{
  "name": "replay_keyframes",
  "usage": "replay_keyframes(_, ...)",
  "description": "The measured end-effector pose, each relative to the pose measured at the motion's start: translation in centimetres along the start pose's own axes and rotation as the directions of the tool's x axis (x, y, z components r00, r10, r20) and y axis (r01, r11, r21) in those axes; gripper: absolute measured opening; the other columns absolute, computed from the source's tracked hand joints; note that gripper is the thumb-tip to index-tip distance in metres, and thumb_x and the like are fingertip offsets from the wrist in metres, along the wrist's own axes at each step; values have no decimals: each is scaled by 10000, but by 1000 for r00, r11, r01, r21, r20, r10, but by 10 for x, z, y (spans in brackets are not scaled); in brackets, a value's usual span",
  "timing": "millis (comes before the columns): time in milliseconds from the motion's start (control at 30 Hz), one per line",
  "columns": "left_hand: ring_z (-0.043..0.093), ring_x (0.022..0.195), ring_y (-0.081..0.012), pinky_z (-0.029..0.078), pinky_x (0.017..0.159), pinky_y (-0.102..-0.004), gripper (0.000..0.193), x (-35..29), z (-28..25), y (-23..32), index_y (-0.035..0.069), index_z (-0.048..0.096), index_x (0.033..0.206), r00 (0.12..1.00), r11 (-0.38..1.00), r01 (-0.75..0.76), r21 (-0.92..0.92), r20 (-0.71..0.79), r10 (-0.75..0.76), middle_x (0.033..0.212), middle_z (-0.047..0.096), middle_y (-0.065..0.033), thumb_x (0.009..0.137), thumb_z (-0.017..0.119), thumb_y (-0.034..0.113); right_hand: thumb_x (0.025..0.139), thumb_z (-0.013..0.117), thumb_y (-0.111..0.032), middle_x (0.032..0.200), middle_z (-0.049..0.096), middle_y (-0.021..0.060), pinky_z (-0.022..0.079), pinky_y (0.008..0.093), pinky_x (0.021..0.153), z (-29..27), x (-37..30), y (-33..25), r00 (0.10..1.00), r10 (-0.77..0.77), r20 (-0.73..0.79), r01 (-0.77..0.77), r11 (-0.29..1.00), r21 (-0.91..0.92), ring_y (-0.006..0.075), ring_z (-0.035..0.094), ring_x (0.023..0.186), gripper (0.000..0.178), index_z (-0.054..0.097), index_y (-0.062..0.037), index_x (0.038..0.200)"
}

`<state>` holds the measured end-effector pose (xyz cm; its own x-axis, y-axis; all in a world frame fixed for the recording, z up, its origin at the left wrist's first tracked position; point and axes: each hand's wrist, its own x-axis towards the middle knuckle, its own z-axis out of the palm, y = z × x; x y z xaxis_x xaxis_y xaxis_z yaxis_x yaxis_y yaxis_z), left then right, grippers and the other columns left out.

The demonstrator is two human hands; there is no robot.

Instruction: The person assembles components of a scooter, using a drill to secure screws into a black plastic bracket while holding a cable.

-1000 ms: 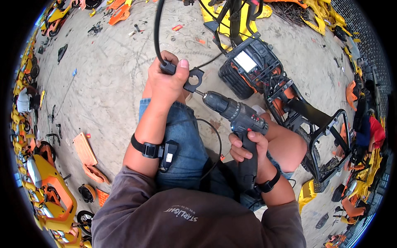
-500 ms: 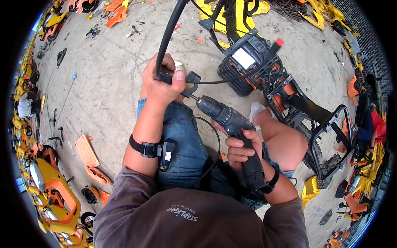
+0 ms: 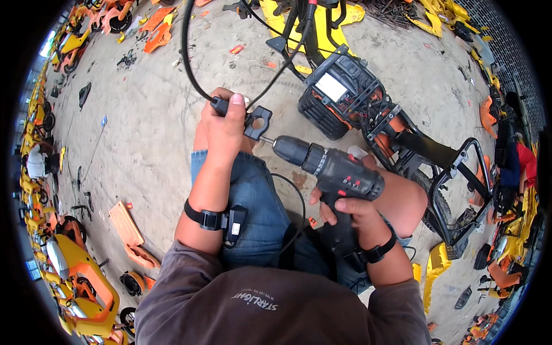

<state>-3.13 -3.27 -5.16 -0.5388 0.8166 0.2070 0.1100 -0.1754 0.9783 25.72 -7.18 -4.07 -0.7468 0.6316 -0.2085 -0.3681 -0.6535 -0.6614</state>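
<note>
My left hand (image 3: 225, 127) is closed around a black clamp-like part (image 3: 253, 131). Its round cut-out faces up beside my thumb. A thick black cable (image 3: 185, 54) arcs up from this grip, and a thinner cable (image 3: 280, 70) rises to the right toward a red tip. In my right hand (image 3: 359, 211) is a black cordless drill (image 3: 348, 177), held by its handle and tilted sideways. The drill's thin bit (image 3: 266, 140) points left and appears to meet the clamp's lower edge. My left fingers are mostly hidden behind the hand.
To the right stands a small vehicle's black tube frame (image 3: 428, 149) with its engine (image 3: 330, 89). A yellow panel (image 3: 345, 17) lies beyond it. Orange panels (image 3: 125, 224) lie on the concrete floor at left. Yellow and orange vehicles (image 3: 86, 282) line the left side.
The drill has rolled in my right hand, showing its side. In my left hand the clamp has turned, its round cut-out now facing up. The red-tipped cable has swung from right to top.
</note>
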Motion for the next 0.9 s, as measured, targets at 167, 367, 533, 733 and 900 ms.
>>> replay_keyframes(167,481,695,-111,414,642,-258,320,2,-3,-3,83,493,809,997,992,70,-108,-18,-72,732,518,-20,951,602,349,806,723,-121,1135,648,243,523,290,604,3,4,7,997,-70,43,75,991,-114,191,630,657,624,454,10,1354)
replay_keyframes(367,436,624,-70,389,561,-261,253,9,-9,-18,84,565,829,995,995,86,-45,-52,-88,690,502,35,959,611,296,856,675,-105,1161,646,238,528,301,628,10,2,6,995,-79,56,84,992,-90,186,633,679,578,447,9,1375)
replay_keyframes(533,451,684,-99,380,604,-288,293,12,-13,-23,115,520,806,993,997,55,48,-103,-50,714,466,11,943,554,372,901,641,-145,1157,667,185,527,288,616,-6,5,12,996,-42,76,45,998,-39,150,615,672,462,528,27,1314)
replay_keyframes(733,424,618,-82,385,508,-248,294,21,-13,-41,115,478,803,994,1000,15,-12,-110,-16,718,440,24,992,527,335,847,654,-159,1062,689,172,536,296,537,-17,9,11,998,-42,49,39,998,55,161,615,608,486,546,-4,1295)
replay_keyframes(900,458,662,-80,404,518,-246,268,15,-8,-26,122,487,821,981,990,125,-66,-141,-133,724,448,24,988,543,325,853,663,-177,1059,692,179,540,298,546,-19,11,11,999,-9,54,5,998,67,165,625,618,484,547,-19,1296)
